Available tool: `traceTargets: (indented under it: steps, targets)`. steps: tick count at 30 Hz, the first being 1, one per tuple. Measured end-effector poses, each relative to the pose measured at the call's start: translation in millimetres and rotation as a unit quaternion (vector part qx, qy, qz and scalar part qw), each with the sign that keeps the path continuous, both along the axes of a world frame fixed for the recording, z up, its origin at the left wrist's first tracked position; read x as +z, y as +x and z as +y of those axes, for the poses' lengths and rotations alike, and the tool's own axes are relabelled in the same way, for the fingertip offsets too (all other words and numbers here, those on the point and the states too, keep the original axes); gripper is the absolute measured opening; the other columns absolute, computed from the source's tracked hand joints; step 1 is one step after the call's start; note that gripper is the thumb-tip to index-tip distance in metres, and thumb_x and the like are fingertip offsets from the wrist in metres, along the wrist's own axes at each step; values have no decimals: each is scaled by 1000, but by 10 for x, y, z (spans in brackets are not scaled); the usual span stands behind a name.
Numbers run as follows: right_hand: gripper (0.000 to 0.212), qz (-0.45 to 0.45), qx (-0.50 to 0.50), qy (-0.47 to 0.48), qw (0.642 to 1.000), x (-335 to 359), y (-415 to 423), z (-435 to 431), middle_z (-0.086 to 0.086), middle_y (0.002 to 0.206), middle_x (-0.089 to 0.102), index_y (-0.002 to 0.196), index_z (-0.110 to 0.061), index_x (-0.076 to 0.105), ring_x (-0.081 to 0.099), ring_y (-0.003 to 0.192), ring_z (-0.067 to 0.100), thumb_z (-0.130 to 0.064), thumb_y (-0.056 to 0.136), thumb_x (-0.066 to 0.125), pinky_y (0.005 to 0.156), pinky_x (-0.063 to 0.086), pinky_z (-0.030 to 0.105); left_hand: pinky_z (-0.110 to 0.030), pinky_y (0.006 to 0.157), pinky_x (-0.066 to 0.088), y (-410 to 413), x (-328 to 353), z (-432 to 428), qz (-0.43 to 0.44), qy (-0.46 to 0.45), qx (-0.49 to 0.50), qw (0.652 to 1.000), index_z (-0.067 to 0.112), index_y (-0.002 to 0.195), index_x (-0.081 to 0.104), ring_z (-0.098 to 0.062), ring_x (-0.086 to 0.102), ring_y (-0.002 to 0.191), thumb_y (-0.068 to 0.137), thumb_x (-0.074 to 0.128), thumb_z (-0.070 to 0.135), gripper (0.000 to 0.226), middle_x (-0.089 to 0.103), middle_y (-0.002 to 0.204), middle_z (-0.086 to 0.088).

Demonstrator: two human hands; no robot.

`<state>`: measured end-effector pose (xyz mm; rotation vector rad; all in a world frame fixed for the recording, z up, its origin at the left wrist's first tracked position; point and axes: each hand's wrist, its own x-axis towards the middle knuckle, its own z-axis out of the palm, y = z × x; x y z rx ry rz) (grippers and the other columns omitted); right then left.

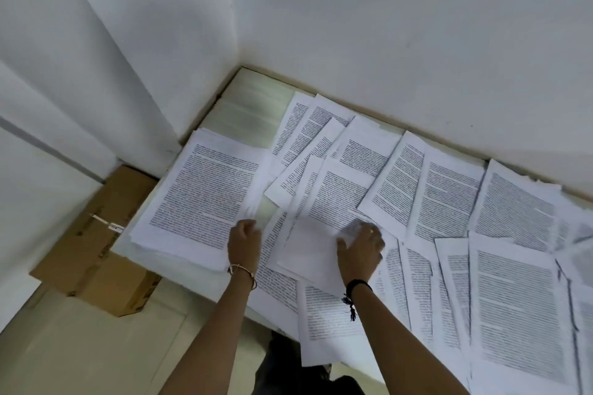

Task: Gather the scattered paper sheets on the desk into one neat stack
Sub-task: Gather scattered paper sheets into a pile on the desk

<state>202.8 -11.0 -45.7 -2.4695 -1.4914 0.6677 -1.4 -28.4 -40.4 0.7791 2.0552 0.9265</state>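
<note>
A thick stack of printed sheets lies at the desk's left end. My left hand pinches the near right corner of its top sheet. Several loose printed sheets overlap across the rest of the desk, up to the back wall. My right hand grips the top edge of a sheet lying blank side up in the middle; the paper crumples a little under its fingers. More sheets cover the near right part and hang over the front edge.
A brown cardboard box sits on the floor left of the desk, under the stack's overhang. White walls close the back and left sides. A bare strip of desk shows in the far left corner. Dark clothing shows below the front edge.
</note>
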Motion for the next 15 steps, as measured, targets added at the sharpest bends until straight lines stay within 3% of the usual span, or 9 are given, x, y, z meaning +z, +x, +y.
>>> traceTargets:
  steps: [1, 3, 5, 6, 8, 11, 13, 15]
  targets:
    - [75, -6, -47, -26, 999, 21, 86, -68, 18, 149, 32, 143, -6, 31, 30, 136, 36, -33, 85, 69, 103, 37, 50, -30, 60, 35, 61, -27, 18, -6, 9, -41, 999, 12, 63, 52, -20, 43, 56, 76, 58, 7, 16, 47, 60, 0]
    - [88, 0, -96, -58, 994, 21, 260, -180, 22, 149, 30, 146, -4, 23, 29, 136, 39, -41, 81, 71, 102, 37, 52, -34, 57, 36, 181, -66, 45, 23, 1, -84, 996, 8, 62, 44, -31, 41, 56, 72, 63, 9, 21, 37, 59, 2]
    - [93, 12, -88, -63, 994, -20, 380, -216, 21, 149, 30, 147, -5, 21, 30, 136, 38, -40, 79, 73, 102, 37, 53, -32, 68, 44, 265, -71, 81, 48, -34, -103, 993, 8, 80, 54, -33, 56, 76, 78, 66, 16, 15, 54, 74, -7]
    - [93, 27, -77, -65, 995, -46, 426, -212, 20, 150, 29, 148, -6, 19, 30, 137, 37, -38, 80, 73, 104, 36, 54, -36, 79, 48, 301, -86, 108, 51, -74, -115, 989, 9, 95, 56, -33, 60, 89, 82, 64, 24, 21, 62, 90, -11]
    - [90, 81, -63, -57, 993, -92, 490, -221, 16, 151, 30, 150, -8, 16, 31, 137, 34, -32, 83, 71, 106, 33, 53, -49, 98, 42, 371, -81, 123, 71, -169, -160, 970, 10, 122, 49, -36, 56, 110, 89, 52, 40, 45, 61, 117, -17]
    - [76, 197, -55, -19, 979, -78, 533, -273, 17, 145, 41, 149, -9, 21, 43, 130, 33, -28, 90, 64, 105, 39, 46, -51, 108, 29, 484, -58, 81, 108, -243, -223, 938, 11, 140, 34, -38, 48, 122, 92, 34, 55, 65, 51, 133, -20]
    - [63, 235, -46, -9, 971, -20, 572, -368, 19, 133, 52, 145, -6, 28, 51, 120, 34, -27, 94, 58, 93, 44, 35, -43, 105, 36, 558, -24, 15, 54, -243, -223, 943, 7, 137, 39, -36, 50, 120, 88, 36, 60, 72, 53, 131, -20]
    - [55, 234, -32, -9, 972, 9, 603, -463, 18, 124, 56, 142, -2, 32, 53, 117, 34, -18, 95, 56, 84, 39, 26, -37, 102, 41, 595, 8, -68, -38, -206, -187, 960, 3, 130, 47, -34, 55, 115, 84, 48, 54, 68, 58, 127, -17]
